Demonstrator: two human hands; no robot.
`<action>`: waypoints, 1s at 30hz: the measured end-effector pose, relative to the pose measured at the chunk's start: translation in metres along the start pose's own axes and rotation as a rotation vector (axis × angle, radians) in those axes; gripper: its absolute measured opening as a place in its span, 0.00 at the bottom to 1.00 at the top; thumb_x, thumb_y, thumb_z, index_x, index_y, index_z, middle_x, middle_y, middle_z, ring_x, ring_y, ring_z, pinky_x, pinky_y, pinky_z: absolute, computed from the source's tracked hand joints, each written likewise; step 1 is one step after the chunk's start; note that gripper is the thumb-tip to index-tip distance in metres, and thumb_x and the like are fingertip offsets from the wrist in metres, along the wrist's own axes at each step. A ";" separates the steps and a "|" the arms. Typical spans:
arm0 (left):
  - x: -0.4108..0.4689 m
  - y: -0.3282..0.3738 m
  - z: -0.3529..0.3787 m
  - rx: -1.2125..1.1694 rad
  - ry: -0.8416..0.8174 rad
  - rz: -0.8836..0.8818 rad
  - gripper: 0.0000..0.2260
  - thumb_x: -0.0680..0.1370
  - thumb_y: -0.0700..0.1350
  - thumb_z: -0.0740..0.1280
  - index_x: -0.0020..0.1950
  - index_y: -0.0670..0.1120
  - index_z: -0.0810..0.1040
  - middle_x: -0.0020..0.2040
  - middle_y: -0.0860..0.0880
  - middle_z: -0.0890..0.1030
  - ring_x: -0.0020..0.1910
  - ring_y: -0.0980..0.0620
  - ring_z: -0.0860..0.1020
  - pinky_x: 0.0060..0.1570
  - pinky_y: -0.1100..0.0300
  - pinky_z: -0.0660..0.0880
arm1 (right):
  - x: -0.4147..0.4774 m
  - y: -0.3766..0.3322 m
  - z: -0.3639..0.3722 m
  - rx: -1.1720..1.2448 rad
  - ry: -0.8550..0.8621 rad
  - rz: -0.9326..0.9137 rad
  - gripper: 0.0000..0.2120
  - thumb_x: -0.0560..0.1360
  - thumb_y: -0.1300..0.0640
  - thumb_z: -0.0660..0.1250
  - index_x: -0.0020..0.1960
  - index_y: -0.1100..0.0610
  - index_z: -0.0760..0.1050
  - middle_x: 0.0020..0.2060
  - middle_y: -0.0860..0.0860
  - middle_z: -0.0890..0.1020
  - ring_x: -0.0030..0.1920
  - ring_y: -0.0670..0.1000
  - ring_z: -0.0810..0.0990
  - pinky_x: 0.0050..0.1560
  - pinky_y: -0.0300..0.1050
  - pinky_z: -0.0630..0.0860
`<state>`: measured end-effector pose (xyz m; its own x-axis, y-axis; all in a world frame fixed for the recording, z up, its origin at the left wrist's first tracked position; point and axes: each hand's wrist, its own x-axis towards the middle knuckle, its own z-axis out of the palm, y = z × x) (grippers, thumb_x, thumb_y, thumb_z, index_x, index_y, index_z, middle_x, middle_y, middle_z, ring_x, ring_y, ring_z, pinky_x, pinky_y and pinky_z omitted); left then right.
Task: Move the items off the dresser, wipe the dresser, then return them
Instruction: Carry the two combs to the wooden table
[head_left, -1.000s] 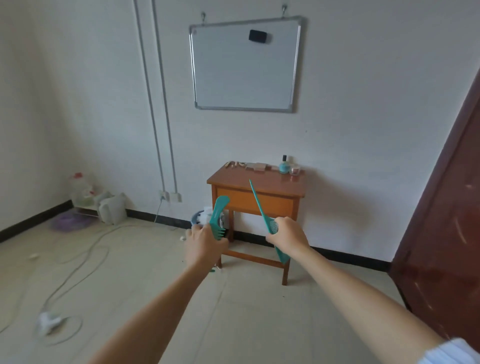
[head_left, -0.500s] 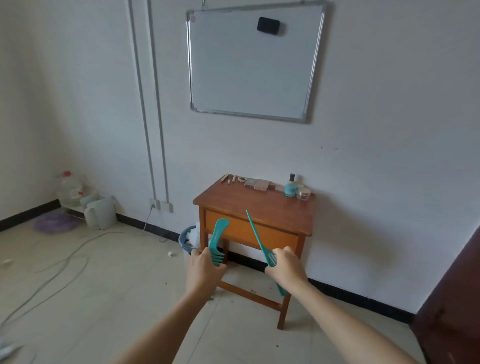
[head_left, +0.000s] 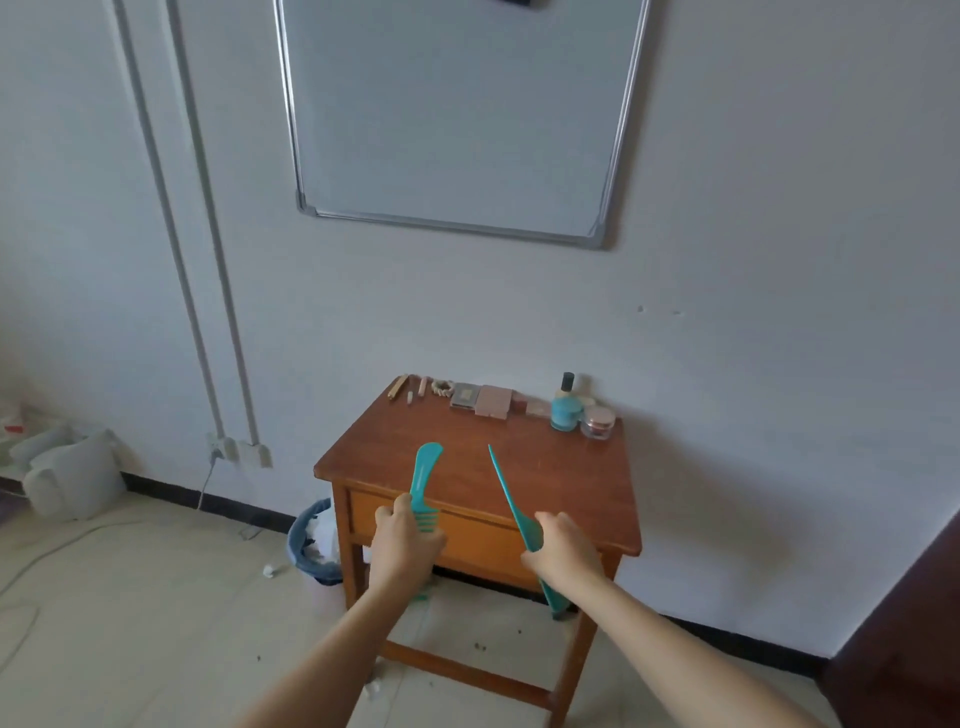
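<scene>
My left hand (head_left: 402, 545) has its fingers (head_left: 389, 519) curled round the toothed end of a wide comb (head_left: 425, 473), handle standing up above them. My right hand (head_left: 563, 551) has its fingers (head_left: 558, 522) wrapped round a tail comb (head_left: 506, 493), its thin tail slanting up and left from the grip and its other end poking out below the hand. Neither hand has a finger free. Both combs hang in the air just short of the near edge of the surface (head_left: 545, 467), touching nothing on it.

Beyond my fingers, along the wall edge, sits a tidy row: small sticks (head_left: 399, 387) far left, a bead ring (head_left: 442, 387), flat compacts (head_left: 492, 401), then a teal bottle (head_left: 565, 410) with a small jar (head_left: 597, 422) just beside it, past my right fingers. The wood between that row and my fingers carries nothing.

How far along is harder to call. No cloth shows anywhere, and I cannot tell from the wood whether it has been wiped. The neat row and the open front half make me think this is the return stage, with these two combs among the last things to set down. If instead this is the clearing stage, the whole back row is yet to come off, and the wipe too. Either way the combs are the things in hand now, and the bare stretch just ahead of my fingers would take both.
</scene>
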<state>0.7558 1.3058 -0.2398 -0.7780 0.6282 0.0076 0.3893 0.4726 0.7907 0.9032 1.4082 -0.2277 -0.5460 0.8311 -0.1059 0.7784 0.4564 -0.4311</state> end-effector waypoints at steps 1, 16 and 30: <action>0.019 0.005 0.005 -0.015 -0.012 0.015 0.23 0.74 0.41 0.65 0.68 0.42 0.65 0.57 0.43 0.69 0.45 0.50 0.74 0.46 0.60 0.75 | 0.015 0.001 -0.002 0.007 0.007 0.018 0.24 0.75 0.54 0.65 0.68 0.57 0.64 0.62 0.53 0.71 0.59 0.52 0.74 0.51 0.41 0.73; 0.211 0.052 0.198 0.115 -0.288 -0.051 0.22 0.74 0.42 0.66 0.66 0.42 0.67 0.56 0.44 0.70 0.56 0.46 0.73 0.59 0.57 0.72 | 0.247 0.093 0.012 0.073 -0.096 0.258 0.21 0.74 0.52 0.66 0.64 0.59 0.69 0.60 0.53 0.74 0.58 0.54 0.76 0.55 0.46 0.75; 0.300 0.072 0.273 0.606 -0.338 0.022 0.23 0.77 0.56 0.60 0.69 0.49 0.64 0.65 0.49 0.69 0.64 0.50 0.66 0.62 0.58 0.67 | 0.374 0.105 0.027 -0.080 -0.241 0.145 0.18 0.78 0.52 0.60 0.64 0.59 0.68 0.61 0.55 0.71 0.60 0.55 0.74 0.58 0.46 0.72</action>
<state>0.6850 1.6978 -0.3477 -0.6087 0.7533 -0.2490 0.6865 0.6574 0.3108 0.7721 1.7578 -0.3368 -0.4775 0.7946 -0.3750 0.8705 0.3699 -0.3246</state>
